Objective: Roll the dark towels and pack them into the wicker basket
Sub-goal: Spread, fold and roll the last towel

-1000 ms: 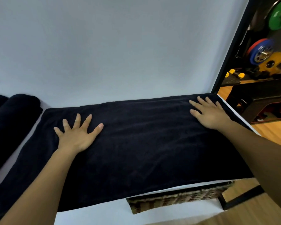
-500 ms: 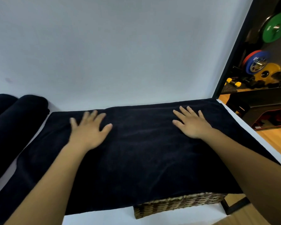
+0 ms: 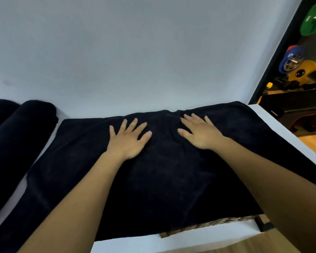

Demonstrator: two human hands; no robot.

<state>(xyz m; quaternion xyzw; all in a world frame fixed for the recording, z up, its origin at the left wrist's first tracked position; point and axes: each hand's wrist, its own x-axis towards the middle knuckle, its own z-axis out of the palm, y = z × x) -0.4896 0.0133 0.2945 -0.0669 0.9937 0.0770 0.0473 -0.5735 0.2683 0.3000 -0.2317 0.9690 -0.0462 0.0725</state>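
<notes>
The left hand (image 3: 128, 141) and right hand (image 3: 199, 134) press flat, fingers (image 3: 133, 125) spread and gripping nothing, on the dark towel (image 3: 171, 179) covering the white bench (image 3: 281, 132), its near edge overlapping the wicker basket (image 3: 208, 225).

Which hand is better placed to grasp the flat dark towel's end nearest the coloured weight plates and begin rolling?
Probably the right hand: it lies flat on the flat dark towel on that side, while the left hand rests nearer the rolled dark towels.
</notes>
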